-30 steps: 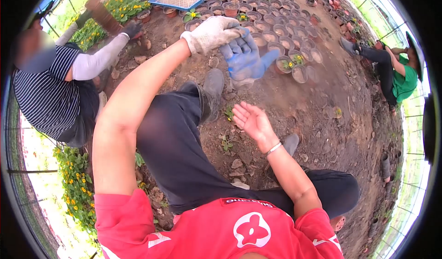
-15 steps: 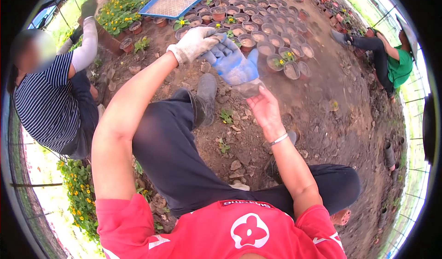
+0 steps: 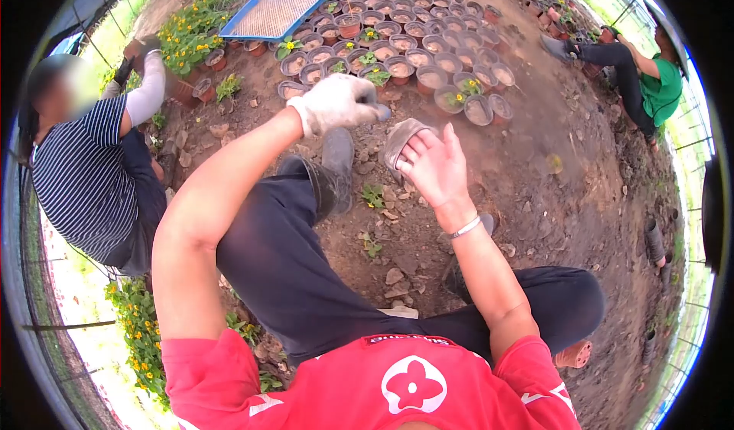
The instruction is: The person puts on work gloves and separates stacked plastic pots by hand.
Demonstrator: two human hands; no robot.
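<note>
The bare ground (image 3: 527, 216) is spreading widest around me, with packed pots (image 3: 419, 58) filling its far middle and a blue-rimmed tray (image 3: 279, 11) lying beyond them to the left. At left, a co-worker in stripes (image 3: 84, 170) is sitting, forearms lower than a half-second ago. Between the pots and my knees, my hands are now drawing apart: my left hand (image 3: 336, 107), in a pale glove, is curling its fingers, and I cannot tell whether they are pinching anything. My bare right hand (image 3: 440, 172) is staying unclenched, thumb raised, its fingertips now reaching into the loose glove (image 3: 399, 141). The blue palm that was facing me is no longer showing, only the greyish cuff; the glove seems to be resting on my fingers rather than hanging from my left hand.
</note>
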